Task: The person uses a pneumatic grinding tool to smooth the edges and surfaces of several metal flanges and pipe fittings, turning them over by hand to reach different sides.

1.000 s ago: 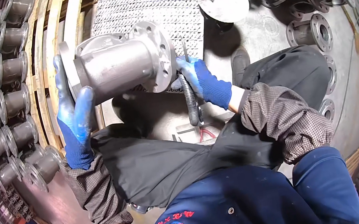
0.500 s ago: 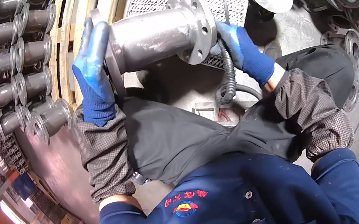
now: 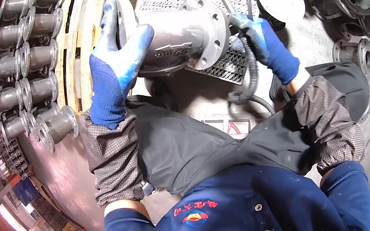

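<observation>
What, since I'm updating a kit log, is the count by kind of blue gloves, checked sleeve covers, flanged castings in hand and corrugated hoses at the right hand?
Blue gloves: 2
Checked sleeve covers: 2
Flanged casting in hand: 1
Corrugated hose at the right hand: 1
Total: 6

Center brightly lit; glare whitens the pipe (image 3: 171, 36) along its upper side and the round plate (image 3: 281, 3); shadow darkens the floor (image 3: 197, 101) below the pipe; fisheye distortion curves the margins; corners are black.
</observation>
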{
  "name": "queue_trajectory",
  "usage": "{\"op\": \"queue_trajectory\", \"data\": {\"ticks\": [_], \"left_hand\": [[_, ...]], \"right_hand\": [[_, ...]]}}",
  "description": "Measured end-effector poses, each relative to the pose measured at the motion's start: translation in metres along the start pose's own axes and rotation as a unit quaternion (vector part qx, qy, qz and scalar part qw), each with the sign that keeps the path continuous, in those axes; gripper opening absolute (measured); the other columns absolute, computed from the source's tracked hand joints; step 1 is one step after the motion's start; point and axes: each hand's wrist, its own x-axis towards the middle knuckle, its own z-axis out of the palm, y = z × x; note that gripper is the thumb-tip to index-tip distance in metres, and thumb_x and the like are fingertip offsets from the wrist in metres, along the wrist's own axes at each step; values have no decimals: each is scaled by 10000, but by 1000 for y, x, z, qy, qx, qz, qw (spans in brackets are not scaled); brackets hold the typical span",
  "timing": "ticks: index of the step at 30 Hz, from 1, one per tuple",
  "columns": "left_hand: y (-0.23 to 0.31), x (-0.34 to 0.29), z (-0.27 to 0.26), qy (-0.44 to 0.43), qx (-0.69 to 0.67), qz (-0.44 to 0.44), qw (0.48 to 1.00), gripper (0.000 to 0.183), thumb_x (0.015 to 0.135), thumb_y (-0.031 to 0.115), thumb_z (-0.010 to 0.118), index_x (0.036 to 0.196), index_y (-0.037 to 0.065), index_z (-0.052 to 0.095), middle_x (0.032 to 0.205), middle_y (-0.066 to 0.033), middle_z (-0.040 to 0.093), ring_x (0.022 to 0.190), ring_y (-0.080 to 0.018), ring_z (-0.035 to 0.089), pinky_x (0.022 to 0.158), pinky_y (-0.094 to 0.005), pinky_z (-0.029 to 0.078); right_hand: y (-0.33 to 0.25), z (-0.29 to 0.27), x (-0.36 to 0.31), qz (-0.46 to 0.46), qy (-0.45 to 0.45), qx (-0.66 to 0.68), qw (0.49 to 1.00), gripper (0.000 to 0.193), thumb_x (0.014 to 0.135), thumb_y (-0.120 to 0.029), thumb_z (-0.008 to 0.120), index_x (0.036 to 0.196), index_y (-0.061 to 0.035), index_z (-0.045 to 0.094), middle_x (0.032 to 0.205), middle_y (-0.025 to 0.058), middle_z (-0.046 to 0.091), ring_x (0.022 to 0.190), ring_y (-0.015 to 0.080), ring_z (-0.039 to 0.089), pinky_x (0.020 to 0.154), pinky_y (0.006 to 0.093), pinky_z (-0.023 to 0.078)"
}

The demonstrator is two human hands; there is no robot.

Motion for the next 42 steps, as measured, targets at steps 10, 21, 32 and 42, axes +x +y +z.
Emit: {"op": "queue_trajectory", "data": {"ticks": [10,21,32,42], "left_hand": [[-5,4,2,-13,25,126,992,587,812,-15,538,1380,74,420,1332,-96,518,1114,-131,532,930,-251,422],[4,3,4,-84,-38,99,991,610,774,-75,498,1368,44,426,1404,-92,442,1250,-152,437,1032,-274,333],[6,5,11,-111,-70,55,990,667,742,-110,470,1389,34,393,1436,-94,395,1314,-162,360,1071,-293,283],[13,3,1,-90,-27,107,990,596,722,-77,551,1309,-6,474,1328,-145,500,1242,-190,451,1038,-291,331]], "right_hand": [[-63,-122,23,181,-233,-66,953,394,874,-213,579,1230,-45,579,680,36,654,591,48,568,520,186,429],[-37,-121,30,148,-368,-111,911,323,836,-61,581,1150,4,613,705,97,667,492,120,623,470,235,521],[-52,-119,24,173,-365,-146,903,319,803,-55,592,1115,-10,639,798,120,690,571,119,628,605,255,535],[-57,-112,30,136,-376,-203,894,371,770,38,518,1105,-44,655,859,109,698,663,147,663,666,285,550]]}}
